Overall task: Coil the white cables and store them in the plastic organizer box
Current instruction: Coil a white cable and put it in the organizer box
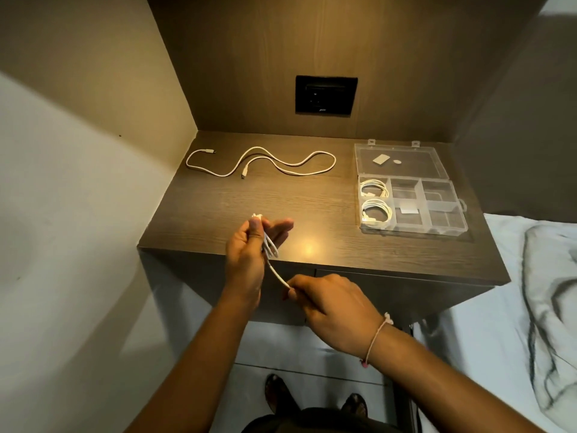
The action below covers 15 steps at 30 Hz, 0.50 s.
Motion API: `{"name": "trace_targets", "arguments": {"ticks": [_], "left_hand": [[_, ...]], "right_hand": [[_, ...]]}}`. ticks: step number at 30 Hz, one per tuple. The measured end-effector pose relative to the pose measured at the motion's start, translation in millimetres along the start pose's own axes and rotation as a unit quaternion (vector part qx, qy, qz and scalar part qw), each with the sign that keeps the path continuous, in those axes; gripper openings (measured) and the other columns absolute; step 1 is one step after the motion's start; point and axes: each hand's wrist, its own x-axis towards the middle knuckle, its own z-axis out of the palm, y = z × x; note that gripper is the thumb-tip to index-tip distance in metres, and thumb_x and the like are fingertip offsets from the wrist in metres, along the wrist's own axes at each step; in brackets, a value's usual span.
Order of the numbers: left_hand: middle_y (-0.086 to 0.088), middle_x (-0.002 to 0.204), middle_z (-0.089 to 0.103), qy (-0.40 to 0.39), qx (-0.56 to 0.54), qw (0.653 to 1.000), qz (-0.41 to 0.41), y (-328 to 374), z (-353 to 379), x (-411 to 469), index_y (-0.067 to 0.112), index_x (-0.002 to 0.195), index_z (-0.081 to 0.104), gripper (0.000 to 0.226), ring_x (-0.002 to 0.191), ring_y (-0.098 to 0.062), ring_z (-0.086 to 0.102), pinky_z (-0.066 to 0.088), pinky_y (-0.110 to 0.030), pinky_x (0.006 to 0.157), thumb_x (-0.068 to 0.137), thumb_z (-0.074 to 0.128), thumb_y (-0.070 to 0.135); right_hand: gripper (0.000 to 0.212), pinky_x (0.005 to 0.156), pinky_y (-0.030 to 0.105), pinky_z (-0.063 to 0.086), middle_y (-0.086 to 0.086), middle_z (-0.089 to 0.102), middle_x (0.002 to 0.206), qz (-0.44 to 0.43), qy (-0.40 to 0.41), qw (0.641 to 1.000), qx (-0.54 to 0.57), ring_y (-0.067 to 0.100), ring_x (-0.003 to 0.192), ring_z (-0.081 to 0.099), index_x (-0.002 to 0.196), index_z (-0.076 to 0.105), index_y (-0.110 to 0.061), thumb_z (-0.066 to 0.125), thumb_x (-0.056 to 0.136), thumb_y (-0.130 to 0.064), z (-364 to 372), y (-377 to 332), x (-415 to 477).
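My left hand holds a partly coiled white cable over the table's front edge, loops pinched between thumb and fingers. My right hand grips the cable's free tail, which runs taut between the two hands. A second white cable lies uncoiled in waves at the back left of the wooden table. The clear plastic organizer box sits open at the right, lid folded back. Two coiled white cables fill its two left compartments; the other compartments look empty.
A black wall socket is set in the wooden back panel above the table. A wall closes the left side. A bed with a white sheet stands to the right. My feet are on the tiled floor below.
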Motion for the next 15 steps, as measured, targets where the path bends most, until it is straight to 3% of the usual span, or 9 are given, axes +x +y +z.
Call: {"name": "trace_targets", "arguments": {"ticks": [5, 10, 12, 15], "left_hand": [[-0.005, 0.071, 0.068, -0.083, 0.223, 0.971, 0.035, -18, -3, -17, 0.005, 0.085, 0.059, 0.036, 0.068, -0.023, 0.066, 0.056, -0.034, 0.066, 0.101, 0.037, 0.029], [-0.005, 0.058, 0.055, -0.127, 0.225, 0.966, -0.007, -19, 4, -31, 0.021, 0.077, 0.064, 0.031, 0.051, -0.022, 0.052, 0.047, -0.031, 0.047, 0.095, 0.043, 0.036], [-0.004, 0.053, 0.05, -0.123, 0.212, 0.969, -0.027, -17, 7, -32, 0.014, 0.074, 0.062, 0.035, 0.047, -0.019, 0.047, 0.041, -0.027, 0.043, 0.095, 0.044, 0.036], [-0.004, 0.049, 0.051, -0.071, 0.24, 0.968, -0.007, -19, 12, -33, -0.002, 0.066, 0.058, 0.049, 0.04, -0.012, 0.045, 0.037, -0.021, 0.039, 0.097, 0.046, 0.035]], "right_hand": [[0.019, 0.062, 0.036, 0.056, -0.005, 0.075, 0.08, -0.048, 0.063, 0.99, -0.118, 0.017, 0.072, 0.068, 0.099, 0.072, -0.032, 0.059, 0.09, -0.041, -48, 5, 11], [0.019, 0.065, 0.036, 0.058, -0.009, 0.074, 0.084, -0.072, 0.09, 0.983, -0.146, 0.014, 0.078, 0.069, 0.094, 0.076, -0.032, 0.07, 0.083, -0.047, -66, 11, 17], [0.016, 0.063, 0.038, 0.058, -0.009, 0.072, 0.085, -0.081, 0.104, 0.983, -0.128, 0.015, 0.077, 0.068, 0.093, 0.073, -0.03, 0.072, 0.082, -0.043, -65, 13, 16], [0.024, 0.058, 0.042, 0.055, -0.006, 0.068, 0.091, -0.093, 0.102, 0.986, -0.093, 0.02, 0.075, 0.065, 0.106, 0.052, -0.03, 0.067, 0.087, -0.032, -57, 17, 12]]}}
